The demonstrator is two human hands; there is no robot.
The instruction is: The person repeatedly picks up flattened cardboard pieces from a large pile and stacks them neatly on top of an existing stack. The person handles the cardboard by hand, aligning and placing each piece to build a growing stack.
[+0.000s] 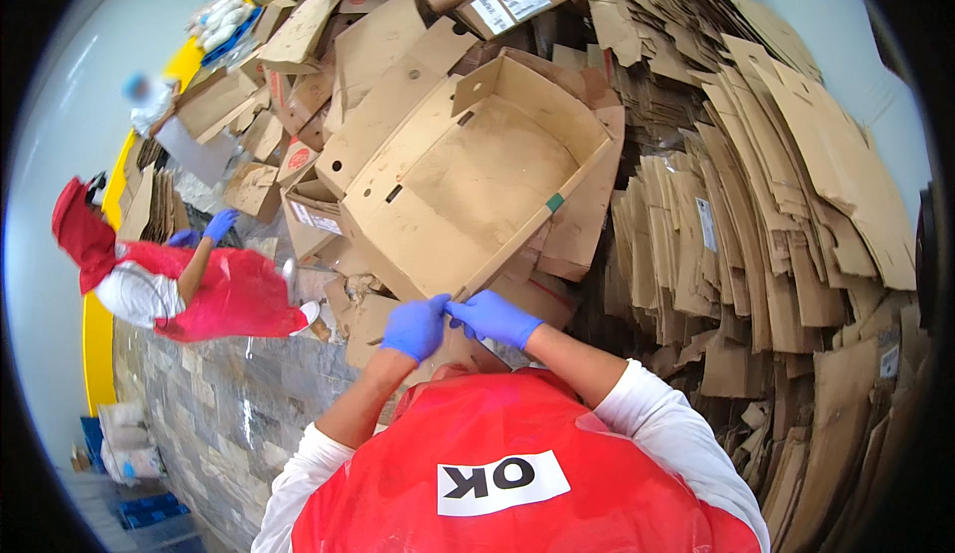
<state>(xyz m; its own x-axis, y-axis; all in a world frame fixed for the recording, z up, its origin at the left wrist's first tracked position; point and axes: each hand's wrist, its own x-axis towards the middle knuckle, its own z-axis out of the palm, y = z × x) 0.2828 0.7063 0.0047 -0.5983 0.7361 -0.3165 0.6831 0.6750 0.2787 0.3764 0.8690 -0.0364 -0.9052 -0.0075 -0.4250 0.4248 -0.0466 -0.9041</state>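
An open, shallow cardboard box (477, 170) lies tilted in front of me on a heap of cardboard, its brown inside facing up. My left hand (414, 326), in a blue glove, grips the box's near corner. My right hand (494, 316), also blue-gloved, pinches the same near edge right beside it, fingertips touching the left hand. I wear a red plastic apron (517, 463) with a white label over white sleeves.
A tall stack of flattened cardboard sheets (766, 195) fills the right side. Loose boxes and flaps (338, 46) pile up behind. At the left a co-worker in a red apron (214, 294) and blue gloves bends over cardboard on the stone-tile floor (219, 404).
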